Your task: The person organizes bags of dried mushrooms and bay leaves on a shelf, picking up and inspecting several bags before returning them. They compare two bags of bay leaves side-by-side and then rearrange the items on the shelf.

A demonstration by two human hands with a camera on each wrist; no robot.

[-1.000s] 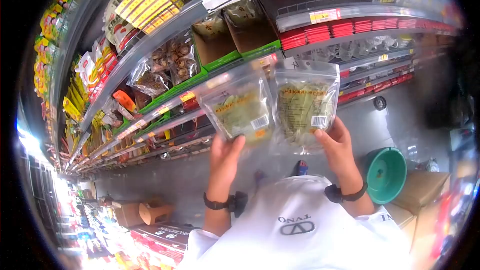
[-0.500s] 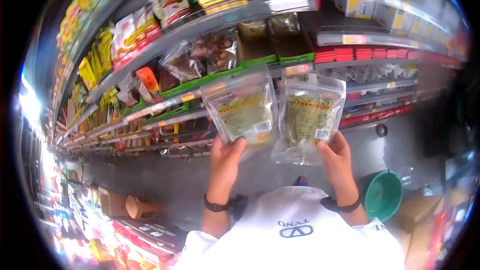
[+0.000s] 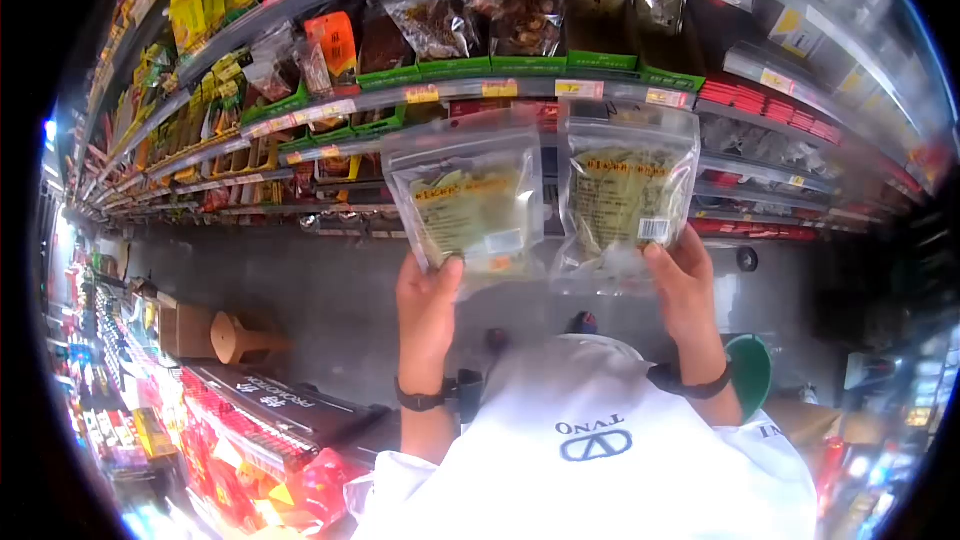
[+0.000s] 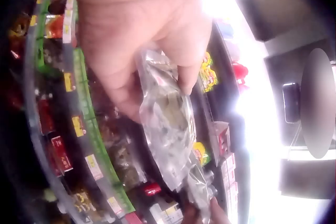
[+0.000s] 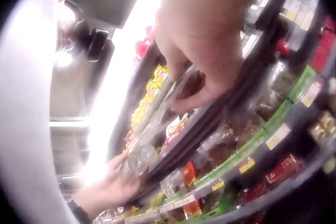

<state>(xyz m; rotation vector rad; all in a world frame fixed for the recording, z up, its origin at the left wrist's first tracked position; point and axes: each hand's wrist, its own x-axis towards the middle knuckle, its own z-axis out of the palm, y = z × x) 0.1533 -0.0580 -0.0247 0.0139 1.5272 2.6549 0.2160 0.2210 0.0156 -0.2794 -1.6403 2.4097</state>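
Holding two pouches upright at frame centre, long axes vertical, each rising above its grip: left hand (image 3: 425, 302) pinches the left pouch (image 3: 470, 202) at its bottom edge, right hand (image 3: 688, 285) clamps the right pouch (image 3: 622, 185) at its lower right corner, shelf rail (image 3: 520, 90) behind

Store shelves (image 3: 300, 120) are stretching along the aisle, holding packaged goods in green trays (image 3: 455, 67). A green basin (image 3: 755, 370) is sitting on the grey floor (image 3: 330, 290), with what may be cardboard boxes (image 3: 185, 328) lying opposite.
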